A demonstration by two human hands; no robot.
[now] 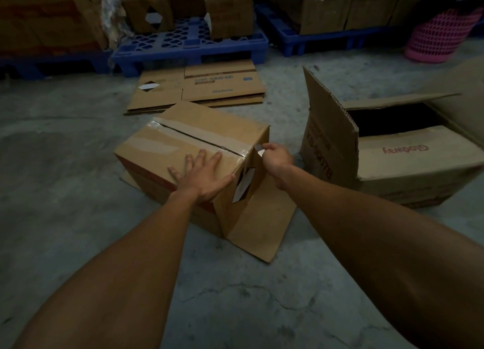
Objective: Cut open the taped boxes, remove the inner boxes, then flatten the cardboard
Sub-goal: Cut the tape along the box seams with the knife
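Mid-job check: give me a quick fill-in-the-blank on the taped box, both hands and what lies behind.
The left hand lies ____ on top of the taped box.
The right hand holds a small blade at the box's ____ end.
Behind it, the flattened cardboard lies on the ____.
The open box stands to the taped box's ____.

Missing: flat; right; floor; right

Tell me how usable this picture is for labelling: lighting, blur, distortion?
Head view: dim overall, corners dark; wide-angle bending stretches the forearms; the taped box and both hands are sharp, the tape shows mild glare; the pink basket and far boxes look soft.
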